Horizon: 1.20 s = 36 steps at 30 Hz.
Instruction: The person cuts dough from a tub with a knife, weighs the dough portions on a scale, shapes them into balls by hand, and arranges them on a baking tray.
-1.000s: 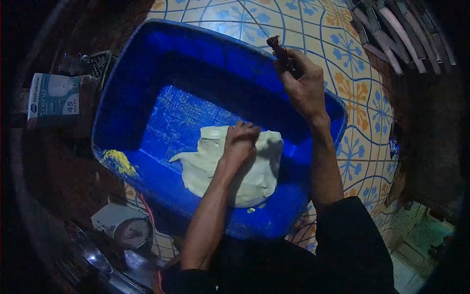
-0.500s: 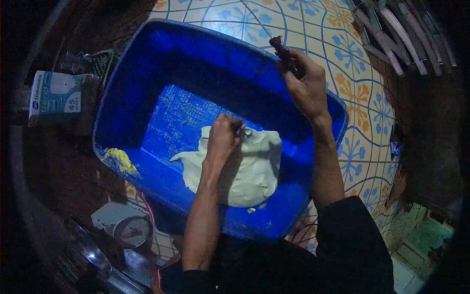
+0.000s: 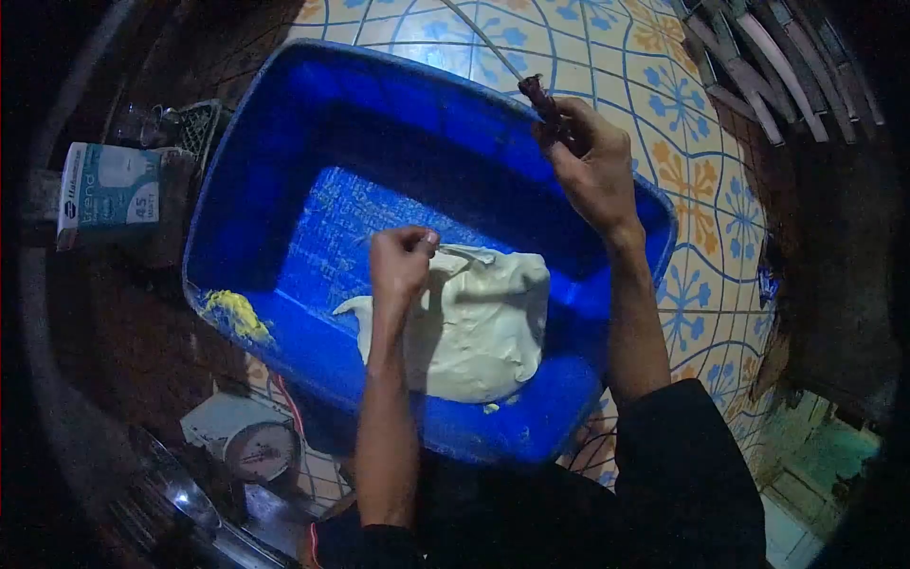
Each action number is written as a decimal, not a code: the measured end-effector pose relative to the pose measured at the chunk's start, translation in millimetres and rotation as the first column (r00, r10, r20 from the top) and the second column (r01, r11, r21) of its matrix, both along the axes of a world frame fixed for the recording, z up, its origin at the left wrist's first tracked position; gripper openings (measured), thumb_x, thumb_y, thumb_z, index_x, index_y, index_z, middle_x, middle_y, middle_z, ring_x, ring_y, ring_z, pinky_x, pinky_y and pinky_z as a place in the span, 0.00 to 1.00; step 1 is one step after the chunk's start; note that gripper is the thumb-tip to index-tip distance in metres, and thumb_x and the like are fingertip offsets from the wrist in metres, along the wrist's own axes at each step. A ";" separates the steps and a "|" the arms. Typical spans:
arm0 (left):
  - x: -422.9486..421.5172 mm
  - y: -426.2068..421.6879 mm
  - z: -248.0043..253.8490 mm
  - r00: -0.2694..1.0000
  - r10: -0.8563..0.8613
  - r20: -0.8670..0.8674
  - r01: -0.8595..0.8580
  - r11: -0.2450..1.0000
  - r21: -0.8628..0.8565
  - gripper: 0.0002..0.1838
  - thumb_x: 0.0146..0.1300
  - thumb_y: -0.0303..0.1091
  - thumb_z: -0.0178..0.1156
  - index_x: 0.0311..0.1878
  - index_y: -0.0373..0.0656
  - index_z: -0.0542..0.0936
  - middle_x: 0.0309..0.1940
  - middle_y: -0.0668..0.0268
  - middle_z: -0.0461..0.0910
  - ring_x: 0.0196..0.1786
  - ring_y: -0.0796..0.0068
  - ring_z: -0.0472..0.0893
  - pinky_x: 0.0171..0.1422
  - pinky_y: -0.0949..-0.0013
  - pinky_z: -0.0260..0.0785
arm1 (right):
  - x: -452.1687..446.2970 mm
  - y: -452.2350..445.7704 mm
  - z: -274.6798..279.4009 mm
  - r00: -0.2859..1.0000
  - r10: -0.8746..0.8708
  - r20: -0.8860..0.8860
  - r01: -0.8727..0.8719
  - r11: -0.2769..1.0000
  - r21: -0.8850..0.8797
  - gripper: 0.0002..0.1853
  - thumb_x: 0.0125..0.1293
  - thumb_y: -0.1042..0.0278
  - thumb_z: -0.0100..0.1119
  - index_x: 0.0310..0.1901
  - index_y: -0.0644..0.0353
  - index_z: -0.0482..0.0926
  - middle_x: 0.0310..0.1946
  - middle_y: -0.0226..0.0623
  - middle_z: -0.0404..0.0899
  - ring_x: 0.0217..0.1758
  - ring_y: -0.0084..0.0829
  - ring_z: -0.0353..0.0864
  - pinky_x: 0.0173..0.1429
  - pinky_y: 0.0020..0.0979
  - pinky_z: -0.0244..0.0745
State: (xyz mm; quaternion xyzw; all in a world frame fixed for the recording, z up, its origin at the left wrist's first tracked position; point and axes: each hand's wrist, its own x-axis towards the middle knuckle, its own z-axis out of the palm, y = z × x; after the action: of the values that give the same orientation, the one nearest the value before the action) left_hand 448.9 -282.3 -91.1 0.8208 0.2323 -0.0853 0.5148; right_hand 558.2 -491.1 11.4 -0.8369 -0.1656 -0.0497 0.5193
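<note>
A pale, soft mass of dough [image 3: 488,332] lies spread on the floor of a blue plastic tub [image 3: 313,356]. My left hand [image 3: 403,261] is over the dough's upper left edge, thumb and fingers pinched together. Whether a small piece sits in that pinch cannot be made out. Above the tub's far right rim, my right hand [image 3: 592,156] is closed round the dark handle of what looks like a knife [image 3: 488,43]. Its long, thin blade points up and left, beyond the rim.
A yellow lump [image 3: 237,315] sticks to the tub's left corner. To the left stand a light-bulb box [image 3: 109,199] and a dial scale [image 3: 258,450]. Patterned tiles [image 3: 687,171] surround the tub; wooden slats [image 3: 773,66] lie at upper right.
My left hand has moved left across the dough, its fingers lifting from the middle of the far edge. The knife's blade has tilted slightly; my right hand has barely moved.
</note>
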 end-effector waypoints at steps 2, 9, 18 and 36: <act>1.0 -4.6 -4.8 0.998 0.065 0.009 -0.066 0.998 0.014 0.13 0.56 0.32 0.62 0.43 0.34 0.82 0.29 0.55 0.84 0.31 0.71 0.82 0.39 0.67 0.72 | 0.9 1.4 -2.0 0.999 0.004 -0.038 -0.003 1.000 0.025 0.14 0.56 0.77 0.58 0.46 0.66 0.78 0.34 0.42 0.84 0.39 0.28 0.84 0.46 0.29 0.77; 1.6 -21.2 -5.5 0.975 -0.221 -0.023 0.221 0.952 0.211 0.17 0.58 0.29 0.59 0.52 0.41 0.79 0.25 0.54 0.81 0.28 0.64 0.80 0.39 0.64 0.71 | 5.0 3.2 -15.0 0.999 0.030 -0.016 -0.031 0.999 -0.014 0.12 0.56 0.73 0.59 0.43 0.66 0.78 0.27 0.43 0.82 0.29 0.25 0.78 0.36 0.31 0.72; -16.4 -29.6 -45.2 0.919 -0.366 0.148 0.307 0.898 0.316 0.08 0.50 0.29 0.59 0.33 0.36 0.81 0.34 0.45 0.79 0.40 0.45 0.79 0.46 0.54 0.71 | -8.2 16.9 -74.3 0.747 0.329 -0.577 -0.598 0.712 -0.368 0.15 0.52 0.64 0.62 0.38 0.65 0.80 0.31 0.51 0.81 0.32 0.43 0.81 0.38 0.40 0.73; -30.8 -29.8 -17.4 0.887 -0.446 -0.120 0.436 0.720 0.540 0.17 0.48 0.33 0.63 0.41 0.36 0.78 0.43 0.55 0.77 0.51 0.58 0.74 0.54 0.53 0.66 | -22.0 15.4 -119.4 0.876 0.309 -0.371 -0.457 0.777 -0.432 0.11 0.51 0.69 0.60 0.32 0.69 0.77 0.22 0.56 0.73 0.23 0.36 0.75 0.32 0.41 0.67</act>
State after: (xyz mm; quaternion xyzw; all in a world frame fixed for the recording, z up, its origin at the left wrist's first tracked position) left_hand 418.1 -312.1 -108.5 0.9659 0.0401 -0.1269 0.2221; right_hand 536.2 -475.7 -108.0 -0.8895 -0.2660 0.2222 0.2978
